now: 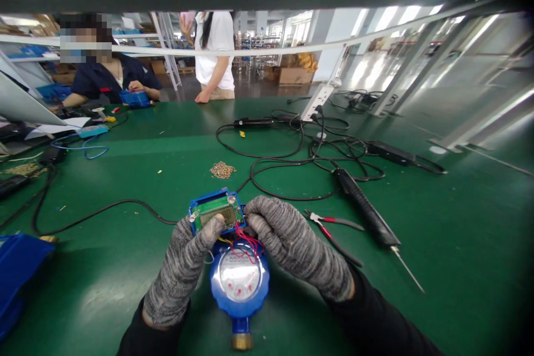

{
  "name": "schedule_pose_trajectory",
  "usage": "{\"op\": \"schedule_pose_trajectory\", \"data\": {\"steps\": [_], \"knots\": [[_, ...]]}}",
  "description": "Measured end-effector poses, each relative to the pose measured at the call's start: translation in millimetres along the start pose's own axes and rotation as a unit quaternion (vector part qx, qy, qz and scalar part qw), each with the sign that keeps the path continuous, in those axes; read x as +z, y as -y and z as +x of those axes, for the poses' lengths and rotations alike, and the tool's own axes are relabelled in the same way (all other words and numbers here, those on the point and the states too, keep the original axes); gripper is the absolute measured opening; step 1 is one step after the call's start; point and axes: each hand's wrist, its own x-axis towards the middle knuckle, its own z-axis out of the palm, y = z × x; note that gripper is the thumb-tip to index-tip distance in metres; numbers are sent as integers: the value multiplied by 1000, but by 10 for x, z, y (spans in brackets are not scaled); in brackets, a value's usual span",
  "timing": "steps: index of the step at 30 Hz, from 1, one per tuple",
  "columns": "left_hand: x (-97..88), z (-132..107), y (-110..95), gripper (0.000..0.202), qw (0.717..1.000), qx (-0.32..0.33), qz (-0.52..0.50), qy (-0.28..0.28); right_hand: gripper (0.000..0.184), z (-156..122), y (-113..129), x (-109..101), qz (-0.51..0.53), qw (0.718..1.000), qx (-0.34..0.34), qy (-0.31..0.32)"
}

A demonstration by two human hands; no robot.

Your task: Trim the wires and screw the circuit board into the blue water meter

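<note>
My left hand, in a grey knit glove, grips a blue housing with a green circuit board and a small display in it. Its thumb presses on the display. At the housing's right side my right hand, gloved alike, has its fingers pinched together; what lies between them is hidden. Red and yellow wires run from the board toward a blue water meter, which has a round clear dial and a brass threaded end. The meter lies on the green table just below the housing.
Red-handled cutters and a black electric screwdriver lie to the right. A pile of small screws sits beyond the housing. Looped black cables and a white power strip are farther back. Two people are across the table. A blue part lies left.
</note>
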Motion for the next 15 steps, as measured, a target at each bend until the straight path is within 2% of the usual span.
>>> {"op": "schedule_pose_trajectory", "data": {"steps": [2,4,6,8,10,11,13,15], "knots": [[2,-2,4,35,1000,3,-16,-7,18,17,11,-64,76,994,58,47],[17,-2,12,36,999,3,-41,-13,16,39,3,-139,217,964,124,94],[27,5,25,35,998,12,-53,-28,14,57,-15,-187,384,902,173,98],[20,20,49,31,997,34,-55,-40,13,68,-29,-187,517,828,206,70],[-4,38,81,27,995,50,-68,-44,18,73,-36,-147,597,768,226,44],[-17,48,98,26,995,52,-80,-42,22,75,-39,-120,618,750,231,39],[-38,63,127,25,993,48,-97,-41,26,76,-53,-68,632,740,229,37],[-45,75,143,24,993,43,-101,-43,28,78,-80,-37,617,754,221,48]]}}
